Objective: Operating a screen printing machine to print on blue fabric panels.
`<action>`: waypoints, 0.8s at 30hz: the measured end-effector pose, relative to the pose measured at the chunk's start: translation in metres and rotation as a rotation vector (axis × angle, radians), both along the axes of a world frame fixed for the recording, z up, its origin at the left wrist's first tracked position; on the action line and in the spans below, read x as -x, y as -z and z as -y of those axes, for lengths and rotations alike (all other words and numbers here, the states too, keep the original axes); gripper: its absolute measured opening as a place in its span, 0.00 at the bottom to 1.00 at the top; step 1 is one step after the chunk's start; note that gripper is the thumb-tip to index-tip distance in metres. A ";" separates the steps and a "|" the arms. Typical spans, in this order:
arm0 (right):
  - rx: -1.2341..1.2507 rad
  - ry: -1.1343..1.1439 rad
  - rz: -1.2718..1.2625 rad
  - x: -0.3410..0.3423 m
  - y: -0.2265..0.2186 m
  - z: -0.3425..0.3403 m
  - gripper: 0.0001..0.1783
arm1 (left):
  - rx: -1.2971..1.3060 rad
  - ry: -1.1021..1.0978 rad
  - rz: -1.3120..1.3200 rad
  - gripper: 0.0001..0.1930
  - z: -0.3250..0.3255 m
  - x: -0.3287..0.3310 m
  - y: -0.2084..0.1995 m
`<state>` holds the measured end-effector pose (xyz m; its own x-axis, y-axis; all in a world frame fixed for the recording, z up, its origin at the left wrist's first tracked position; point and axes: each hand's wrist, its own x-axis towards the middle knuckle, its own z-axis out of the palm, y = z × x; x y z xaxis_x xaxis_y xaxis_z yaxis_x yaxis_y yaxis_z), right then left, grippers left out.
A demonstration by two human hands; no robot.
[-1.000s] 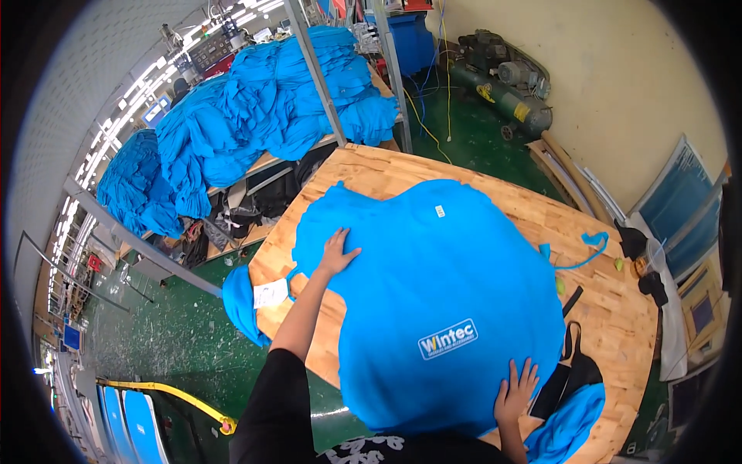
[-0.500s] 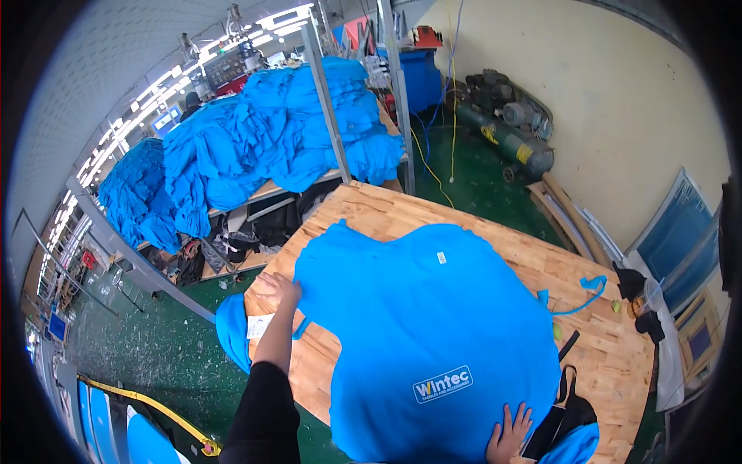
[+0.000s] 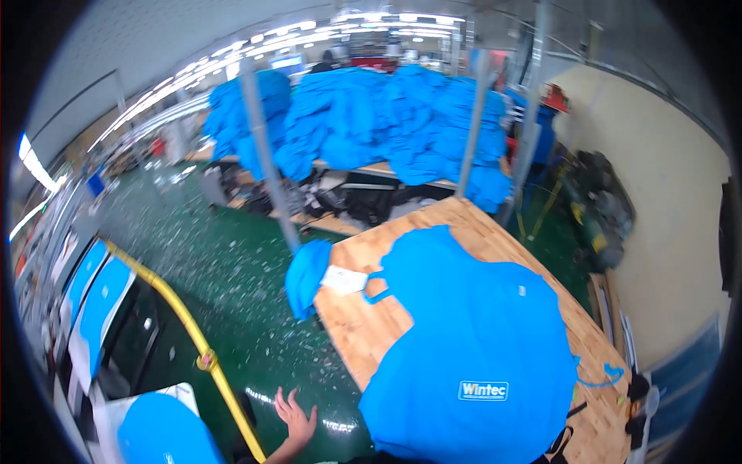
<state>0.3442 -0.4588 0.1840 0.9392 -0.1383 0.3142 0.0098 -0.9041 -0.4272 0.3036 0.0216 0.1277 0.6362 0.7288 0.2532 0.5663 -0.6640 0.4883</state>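
A large blue fabric piece with rounded, lobed edges lies spread flat on the wooden table. It bears a white-framed printed logo near its lower part and a small white tag. My left hand is over the green floor left of the table, fingers spread, touching nothing. My right hand is out of view. By the table's left corner, a white paper slip sits beside a bundle of blue cloth draping over the edge.
Blue fabric heaps fill a shelf behind metal posts. A yellow pipe runs along the left, near flat boards with blue pieces. A compressor stands by the right wall. A blue strap lies on the table.
The view has swung left. My left hand has left the table's left side and dropped toward the lower left. My right hand, earlier flat on the fabric near the logo, has gone out of view.
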 end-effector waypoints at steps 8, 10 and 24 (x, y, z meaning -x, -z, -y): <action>-0.285 -0.406 0.276 -0.066 -0.027 -0.134 0.42 | 0.779 -0.104 0.136 0.45 0.069 0.114 0.068; -0.298 -0.601 0.276 -0.076 -0.034 -0.180 0.41 | 1.380 -0.435 0.537 0.38 0.043 0.142 0.059; -0.591 -1.632 -0.320 0.013 -0.003 -0.406 0.18 | 1.188 -1.141 2.371 0.16 0.113 0.368 0.095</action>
<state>0.3313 -0.0528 0.1870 0.2316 0.9011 0.3667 0.5206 0.2036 -0.8292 -0.0647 -0.0911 0.0327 -0.1252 0.6127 -0.7803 -0.9920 -0.0670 0.1066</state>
